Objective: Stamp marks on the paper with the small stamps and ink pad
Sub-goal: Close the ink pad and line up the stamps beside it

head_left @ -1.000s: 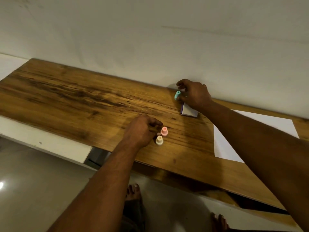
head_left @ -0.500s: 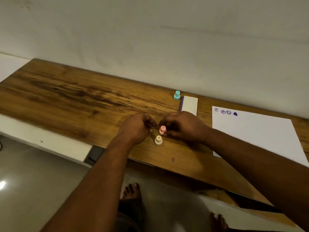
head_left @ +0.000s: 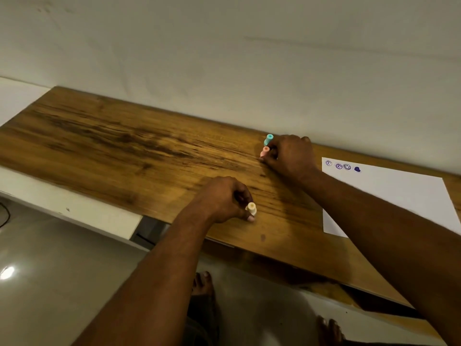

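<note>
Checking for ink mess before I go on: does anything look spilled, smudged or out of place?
Nothing spilled. On the paper, the fourth mark is a solid dark blot beside three outlined faces, perhaps just a different stamp. A small dark spot marks the table near its front edge.

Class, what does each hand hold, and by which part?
The left hand pinches the small cream plastic stamp near its base; the right hand pinches the small pink plastic stamp by its lower side.
</note>
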